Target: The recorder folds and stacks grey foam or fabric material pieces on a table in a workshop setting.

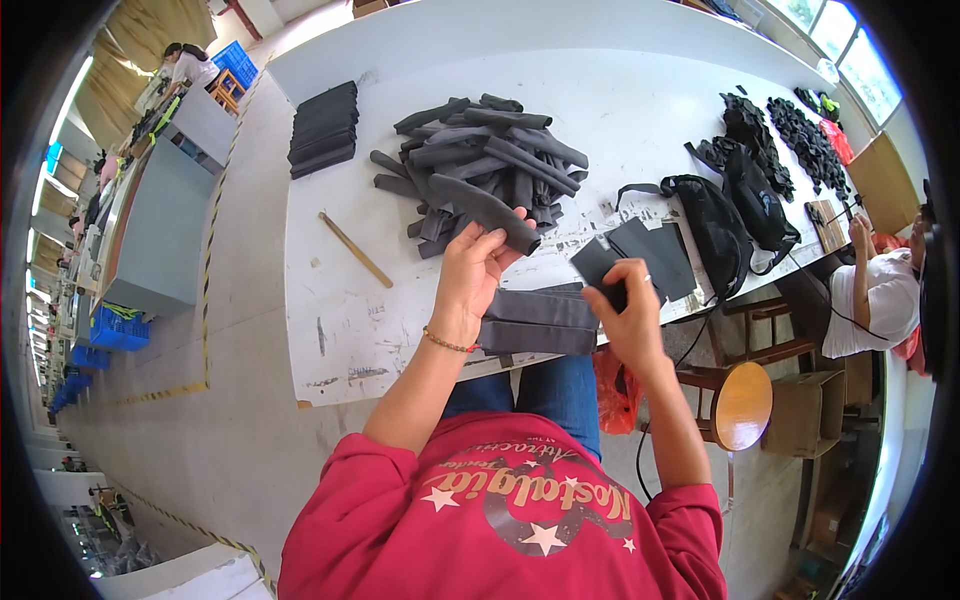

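Note:
My left hand (470, 270) grips the end of a dark grey fabric tube (490, 208) that reaches back into a big pile of the same tubes (480, 160) on the white table (340, 330). To its right, my right hand (625, 305) pinches a flat dark grey fabric piece (595, 262) just above the table's front edge. A stack of flat folded grey pieces (540, 322) lies between my hands, and several flat dark pieces (655, 250) lie behind my right hand.
A wooden stick (355, 250) lies left of the pile, and a stack of dark sheets (323, 130) sits at the far left. Black bags (735, 210) lie to the right. A round wooden stool (742, 403) stands beside my right arm. Another person (880, 300) sits further right.

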`<state>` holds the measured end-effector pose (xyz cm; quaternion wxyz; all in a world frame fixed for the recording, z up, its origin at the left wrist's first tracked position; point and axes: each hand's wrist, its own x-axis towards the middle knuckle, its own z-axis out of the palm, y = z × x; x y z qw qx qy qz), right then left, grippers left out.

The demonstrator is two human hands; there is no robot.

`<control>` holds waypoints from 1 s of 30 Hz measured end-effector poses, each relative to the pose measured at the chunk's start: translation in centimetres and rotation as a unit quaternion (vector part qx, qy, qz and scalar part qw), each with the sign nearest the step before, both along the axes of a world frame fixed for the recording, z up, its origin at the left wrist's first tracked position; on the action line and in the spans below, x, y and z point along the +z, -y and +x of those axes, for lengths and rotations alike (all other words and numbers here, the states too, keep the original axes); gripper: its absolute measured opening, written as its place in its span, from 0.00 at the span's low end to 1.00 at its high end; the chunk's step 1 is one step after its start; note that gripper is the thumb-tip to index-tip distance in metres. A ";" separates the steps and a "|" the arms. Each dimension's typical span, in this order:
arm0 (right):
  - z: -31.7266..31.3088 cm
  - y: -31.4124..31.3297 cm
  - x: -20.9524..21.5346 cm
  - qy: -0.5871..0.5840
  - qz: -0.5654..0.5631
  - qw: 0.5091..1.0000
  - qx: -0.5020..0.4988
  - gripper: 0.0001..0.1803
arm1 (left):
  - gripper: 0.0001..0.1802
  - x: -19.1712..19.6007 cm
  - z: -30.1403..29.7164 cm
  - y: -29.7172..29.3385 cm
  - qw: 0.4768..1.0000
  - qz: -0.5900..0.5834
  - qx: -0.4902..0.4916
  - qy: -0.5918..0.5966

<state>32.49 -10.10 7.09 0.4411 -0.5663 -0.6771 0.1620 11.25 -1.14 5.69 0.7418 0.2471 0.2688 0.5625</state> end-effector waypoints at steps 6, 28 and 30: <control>-2.9 1.1 1.6 0.139 0.121 0.980 0.069 0.24 | 0.16 0.9 0.6 1.4 0.998 0.032 -0.032 0.038; -2.9 0.8 2.7 0.188 0.153 0.970 0.026 0.20 | 0.16 0.5 -0.1 0.6 0.994 -0.080 -0.067 0.027; -2.9 0.6 2.9 0.195 0.162 0.967 0.025 0.19 | 0.16 0.6 -0.1 0.9 0.995 -0.064 -0.077 0.002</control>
